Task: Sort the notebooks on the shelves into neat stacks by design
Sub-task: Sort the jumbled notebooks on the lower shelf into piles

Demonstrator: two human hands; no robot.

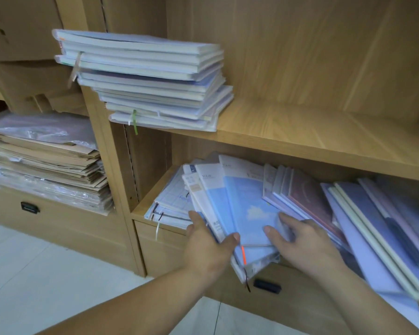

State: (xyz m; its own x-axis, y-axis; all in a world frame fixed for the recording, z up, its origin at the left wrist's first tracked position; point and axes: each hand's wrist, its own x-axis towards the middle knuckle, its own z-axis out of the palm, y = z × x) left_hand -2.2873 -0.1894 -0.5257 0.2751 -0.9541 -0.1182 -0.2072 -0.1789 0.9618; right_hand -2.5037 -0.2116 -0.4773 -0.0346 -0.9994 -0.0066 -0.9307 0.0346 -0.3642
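Head view: light-blue notebooks point(249, 209), fanned across the lower shelf point(138, 213) at lower centre of the frame, are gripped at their left edge by the left hand point(208, 240). The right hand point(305, 240) is laid, apparently flat, on the top cover. Edges are best squared before lifting.

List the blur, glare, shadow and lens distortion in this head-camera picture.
Head view, lower right: motion blur smears the purple notebooks. Head view, centre: the blue notebooks are sharper, though their cover print is unreadable. Head view, left: glare flecks the plastic wrap. Head view, across: the wide lens slants the upper shelf, which shadows the compartment below.
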